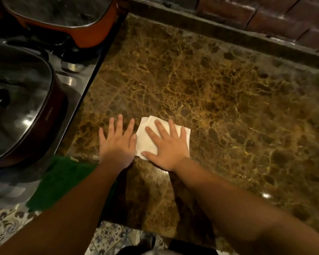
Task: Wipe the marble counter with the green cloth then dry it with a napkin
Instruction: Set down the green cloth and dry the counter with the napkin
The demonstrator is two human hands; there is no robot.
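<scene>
The right hand (pixel 166 146) lies flat, fingers apart, on the white napkin (pixel 147 144) on the brown marble counter (pixel 210 89). The left hand (pixel 116 142) lies flat beside it, fingers spread. The green cloth (pixel 63 181) sits near left, by the stove (pixel 77 85).

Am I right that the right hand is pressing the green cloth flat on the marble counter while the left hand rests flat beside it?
Not quite. In the head view the right hand is pressing a white napkin, not the green cloth, which hangs at the counter's near-left edge under the left forearm. The rest holds: the left hand rests flat on the marble counter beside it.
</scene>
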